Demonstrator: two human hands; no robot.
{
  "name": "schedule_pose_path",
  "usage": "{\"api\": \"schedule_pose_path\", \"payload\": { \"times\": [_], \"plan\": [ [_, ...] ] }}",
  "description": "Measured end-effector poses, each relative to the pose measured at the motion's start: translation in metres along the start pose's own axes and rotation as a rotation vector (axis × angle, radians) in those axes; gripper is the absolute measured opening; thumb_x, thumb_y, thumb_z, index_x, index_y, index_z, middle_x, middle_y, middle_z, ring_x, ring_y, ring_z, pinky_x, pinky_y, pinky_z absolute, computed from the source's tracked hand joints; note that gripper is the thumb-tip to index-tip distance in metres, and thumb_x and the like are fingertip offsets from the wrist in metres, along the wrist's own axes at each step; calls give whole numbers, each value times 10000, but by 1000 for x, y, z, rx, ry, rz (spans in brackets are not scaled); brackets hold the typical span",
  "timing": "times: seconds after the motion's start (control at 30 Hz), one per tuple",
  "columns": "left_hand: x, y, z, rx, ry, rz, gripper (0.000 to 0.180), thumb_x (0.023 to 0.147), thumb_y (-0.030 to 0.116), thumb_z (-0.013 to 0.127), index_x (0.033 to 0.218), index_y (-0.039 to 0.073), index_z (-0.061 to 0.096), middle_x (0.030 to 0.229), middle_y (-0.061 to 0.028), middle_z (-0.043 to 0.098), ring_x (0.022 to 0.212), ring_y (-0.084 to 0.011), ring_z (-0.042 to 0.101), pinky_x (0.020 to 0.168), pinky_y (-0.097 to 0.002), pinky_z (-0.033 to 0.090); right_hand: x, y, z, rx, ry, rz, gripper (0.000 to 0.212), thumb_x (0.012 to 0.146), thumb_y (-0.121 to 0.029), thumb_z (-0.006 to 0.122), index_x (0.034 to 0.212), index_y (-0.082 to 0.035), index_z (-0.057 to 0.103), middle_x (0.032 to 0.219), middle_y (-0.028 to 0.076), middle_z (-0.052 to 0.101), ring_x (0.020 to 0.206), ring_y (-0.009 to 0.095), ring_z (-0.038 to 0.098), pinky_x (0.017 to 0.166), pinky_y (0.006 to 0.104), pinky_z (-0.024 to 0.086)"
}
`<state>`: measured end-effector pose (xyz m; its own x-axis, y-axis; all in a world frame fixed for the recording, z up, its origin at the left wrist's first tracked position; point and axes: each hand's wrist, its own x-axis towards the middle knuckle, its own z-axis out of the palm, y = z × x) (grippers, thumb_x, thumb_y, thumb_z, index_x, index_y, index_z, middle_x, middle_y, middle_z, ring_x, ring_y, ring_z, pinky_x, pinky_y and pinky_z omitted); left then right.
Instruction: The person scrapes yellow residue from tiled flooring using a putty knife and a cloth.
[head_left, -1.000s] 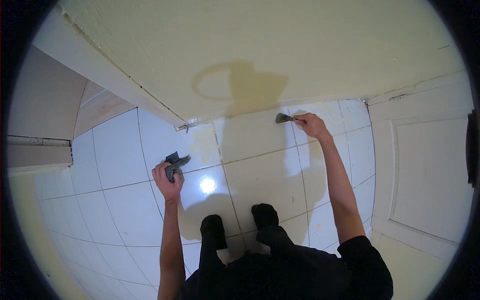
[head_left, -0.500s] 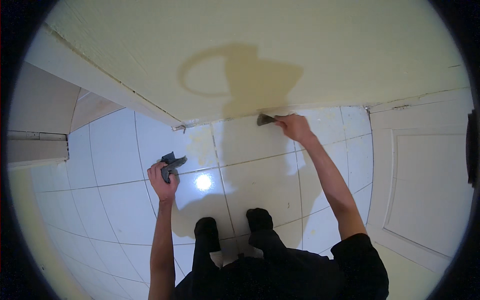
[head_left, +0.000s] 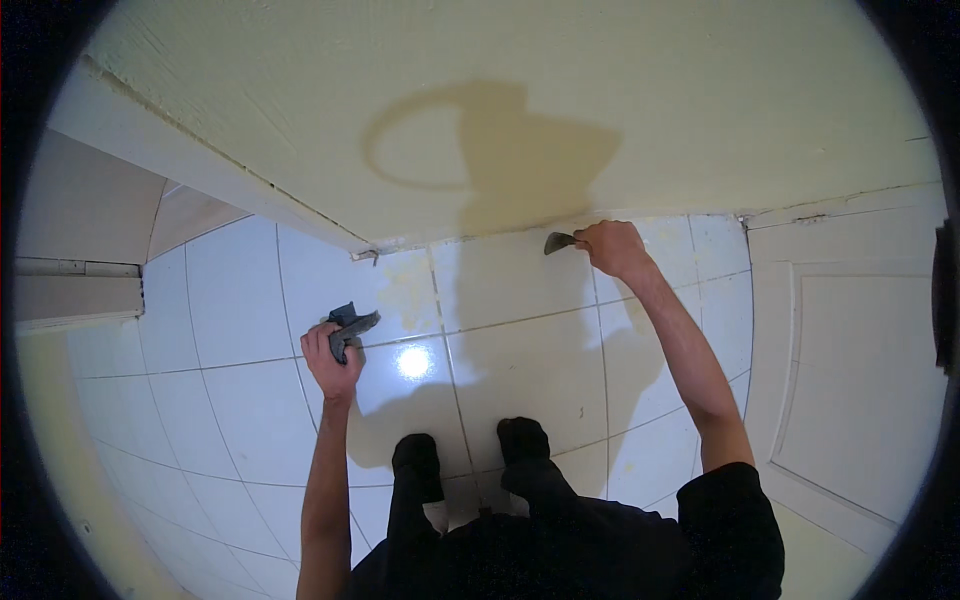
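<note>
My right hand (head_left: 615, 248) is closed round the handle of a small scraper (head_left: 559, 243). Its dark, flared blade points left, low beside the foot of the pale yellow wall (head_left: 700, 100). The fingers hide most of the handle. In my left hand (head_left: 330, 362) is a crumpled dark grey cloth (head_left: 350, 328), gripped with its ends sticking out past the fingers. That hand is over the white tiled floor (head_left: 520, 350), left of my feet. Yellowish smears (head_left: 408, 290) mark the tiles between the two hands, near the wall.
A white panelled door (head_left: 870, 370) stands at the right. The wall's corner with a white door frame (head_left: 230, 165) juts in at the left, a small loose scrap (head_left: 370, 256) at its foot. My dark-socked feet (head_left: 523, 438) are on the tiles.
My right hand has moved a little to the right along the wall's foot with the scraper. The left hand keeps its hold on the cloth, nearly still.
</note>
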<state>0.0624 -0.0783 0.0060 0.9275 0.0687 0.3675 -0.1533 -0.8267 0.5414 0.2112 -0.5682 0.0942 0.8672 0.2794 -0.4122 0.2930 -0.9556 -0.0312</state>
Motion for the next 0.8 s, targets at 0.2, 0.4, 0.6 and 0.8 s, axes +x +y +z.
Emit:
{"api": "schedule_pose_path", "payload": {
  "times": [0.2,0.4,0.6,0.8],
  "plan": [
    [-3,2,-1,6,-27,-14,343,704,96,565,1040,24,584,1044,-167,588,978,-377,516,919,-485,421,-7,-12,5,98,63,55,237,958,-341,584,1053,-167,714,877,111,726,865,322,707,711,479,560],
    [0,7,6,8,-20,-22,344,713,96,566,1051,38,585,1067,-164,585,986,-372,512,918,-484,423,-8,-5,22,127,94,85,266,978,-318,574,1192,-207,688,898,119,727,875,327,705,715,493,559],
    [-3,-1,-5,35,-24,-16,345,708,100,570,1047,39,583,1059,-161,585,985,-372,515,913,-482,427,-12,-7,6,71,25,17,281,981,-318,572,1220,-215,679,880,134,725,845,337,706,714,493,556],
    [1,6,4,27,1,-16,324,721,150,572,1017,19,569,1008,-172,573,971,-382,517,888,-504,424,0,-24,25,104,120,11,283,975,-345,572,1206,-225,682,904,107,731,848,332,707,708,487,559]
  ]
}}
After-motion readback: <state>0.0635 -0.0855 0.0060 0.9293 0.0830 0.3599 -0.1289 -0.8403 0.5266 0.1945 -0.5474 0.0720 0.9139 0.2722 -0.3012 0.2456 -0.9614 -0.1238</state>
